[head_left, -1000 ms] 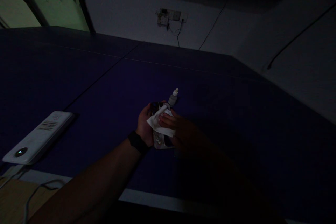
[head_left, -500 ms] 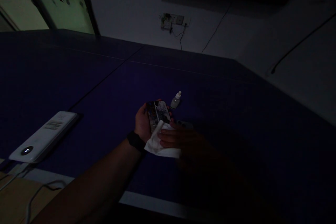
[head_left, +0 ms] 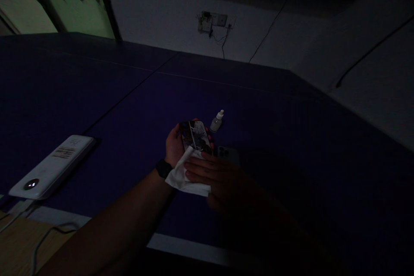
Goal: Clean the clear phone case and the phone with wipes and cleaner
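The left hand (head_left: 174,148) is cradling a phone (head_left: 198,134) from below, fingertips curling round its right side, and the right hand (head_left: 211,174) is laying fairly straight fingers on a white cloth (head_left: 183,177) over the phone's near end. Can't tell if the thumb's pinching the cloth, way too dark there. My worry: the phone's resting in one palm, so pushing too hard could tip it out, and a bunched cloth might slip. A dropper bottle (head_left: 216,122) is standing just beyond the left fingertips, so a wide swing could topple it. Another phone-like thing (head_left: 230,155) is lying right beside both hands, easy to bump. Room-wise, the blue tabletop (head_left: 181,86) is stretching far ahead; its pale near edge (head_left: 190,246) is running behind the hands. A white power bank (head_left: 53,166) is sitting well left of them.
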A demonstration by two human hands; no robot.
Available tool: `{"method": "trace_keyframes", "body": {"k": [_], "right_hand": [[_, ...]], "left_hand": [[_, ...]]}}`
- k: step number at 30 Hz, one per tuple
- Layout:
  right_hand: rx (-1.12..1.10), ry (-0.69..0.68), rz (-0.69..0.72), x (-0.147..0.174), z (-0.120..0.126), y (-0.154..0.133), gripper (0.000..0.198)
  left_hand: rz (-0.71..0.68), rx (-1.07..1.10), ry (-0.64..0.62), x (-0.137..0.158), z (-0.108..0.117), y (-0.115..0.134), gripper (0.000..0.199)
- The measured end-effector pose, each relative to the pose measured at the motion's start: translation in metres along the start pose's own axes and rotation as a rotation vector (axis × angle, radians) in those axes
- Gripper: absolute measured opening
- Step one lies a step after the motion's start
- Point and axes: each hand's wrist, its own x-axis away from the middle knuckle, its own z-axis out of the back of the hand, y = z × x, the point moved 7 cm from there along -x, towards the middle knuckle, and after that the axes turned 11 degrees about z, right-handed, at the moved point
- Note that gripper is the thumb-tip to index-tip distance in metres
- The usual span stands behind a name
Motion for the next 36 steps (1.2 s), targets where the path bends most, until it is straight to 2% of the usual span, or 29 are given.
{"method": "trace_keyframes", "body": {"k": [3, 5, 8, 12, 14, 17, 19, 21, 24, 25, 26, 29, 30, 31, 35, 36], "right_hand": [[0.035, 0.050, -0.032, 0.003, 0.005, 0.004, 0.049], [0.003, 0.089, 0.010, 0.006, 0.009, 0.003, 0.043], [-0.053, 0.054, 0.063, 0.004, 0.007, 0.000, 0.045], [0.033, -0.005, -0.056, -0.001, 0.001, 0.008, 0.054], [0.047, 0.033, -0.083, 0.001, 0.004, 0.010, 0.052], [-0.027, 0.080, -0.011, 0.004, 0.005, 0.005, 0.045], [-0.058, 0.156, -0.025, 0.009, 0.008, 0.005, 0.042], [-0.061, 0.311, -0.218, 0.022, 0.017, 0.020, 0.041], [-0.009, 0.517, -0.650, 0.053, 0.032, 0.051, 0.048], [0.026, 0.526, -0.704, 0.058, 0.035, 0.057, 0.050], [0.061, 0.509, -0.701, 0.058, 0.037, 0.059, 0.053], [0.110, 0.415, -0.543, 0.045, 0.035, 0.058, 0.056], [0.112, 0.421, -0.548, 0.045, 0.036, 0.059, 0.057], [0.119, 0.457, -0.611, 0.049, 0.038, 0.062, 0.059], [0.285, 0.741, -1.089, 0.096, 0.060, 0.070, 0.066], [0.346, 0.784, -1.128, 0.103, 0.065, 0.068, 0.065]], "left_hand": [[-0.010, 0.023, 0.014, 0.000, -0.002, 0.000, 0.060], [-0.024, 0.021, 0.044, 0.001, -0.001, 0.000, 0.058], [-0.008, 0.004, 0.035, 0.001, -0.002, 0.000, 0.057], [0.041, -0.015, -0.013, 0.001, -0.004, -0.003, 0.058], [0.025, -0.021, -0.012, 0.001, -0.006, -0.002, 0.059], [0.020, -0.034, 0.005, 0.002, -0.009, -0.002, 0.059], [0.050, -0.051, 0.008, 0.003, -0.011, -0.005, 0.059], [0.090, -0.078, 0.000, 0.004, -0.012, -0.010, 0.057], [0.174, -0.126, 0.005, 0.005, -0.013, -0.022, 0.049], [0.207, -0.134, 0.015, 0.005, -0.013, -0.026, 0.046], [0.231, -0.136, 0.024, 0.005, -0.013, -0.030, 0.045], [0.257, -0.141, 0.049, 0.007, -0.015, -0.034, 0.047], [0.258, -0.149, 0.053, 0.008, -0.015, -0.034, 0.048], [0.265, -0.159, 0.050, 0.008, -0.015, -0.034, 0.049], [0.319, -0.169, -0.052, 0.006, -0.015, -0.036, 0.054], [0.328, -0.163, -0.088, 0.005, -0.016, -0.036, 0.054]]}}
